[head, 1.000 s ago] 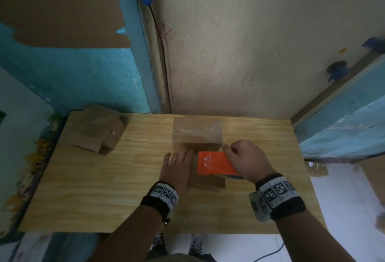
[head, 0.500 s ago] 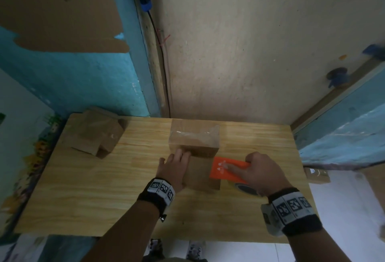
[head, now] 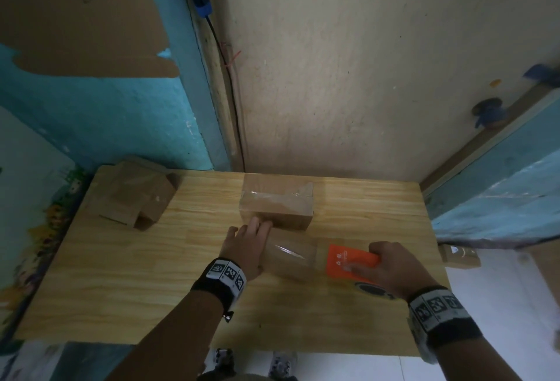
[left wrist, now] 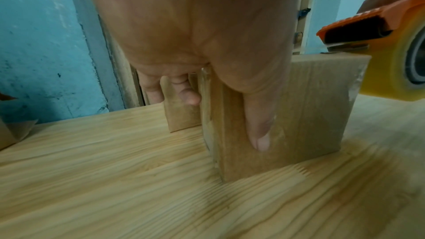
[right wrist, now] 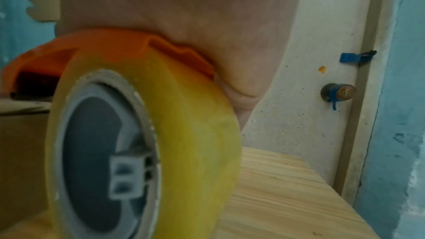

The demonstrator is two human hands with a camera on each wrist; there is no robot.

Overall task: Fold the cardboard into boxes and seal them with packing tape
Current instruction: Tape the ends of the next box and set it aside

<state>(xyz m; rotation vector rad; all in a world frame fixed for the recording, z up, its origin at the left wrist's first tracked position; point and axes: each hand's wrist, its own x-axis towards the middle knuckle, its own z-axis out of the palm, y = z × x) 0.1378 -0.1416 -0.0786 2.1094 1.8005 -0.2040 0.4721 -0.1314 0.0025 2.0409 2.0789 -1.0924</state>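
Note:
A small cardboard box (head: 289, 259) stands on the wooden table (head: 145, 277), with a shiny strip of clear tape along its top. My left hand (head: 247, 244) holds its left end, the thumb (left wrist: 258, 126) lying down the near face and the fingers (left wrist: 181, 92) over the far side. My right hand (head: 394, 268) grips an orange tape dispenser (head: 348, 262) at the box's right end. Its yellowish tape roll (right wrist: 184, 115) hangs beside the box (left wrist: 322, 112), just above the table. The dispenser's mouth (left wrist: 358, 34) sits at the top right corner.
A larger taped box (head: 275, 206) stands just behind, touching my left fingertips. Folded cardboard pieces (head: 133, 195) lie at the back left corner. Another small box (head: 460, 255) sits off the table's right edge. Walls close the far side.
My right hand has drawn the dispenser rightward across the box top, from near the left hand to the right end. The left hand has stayed on the box's left end.

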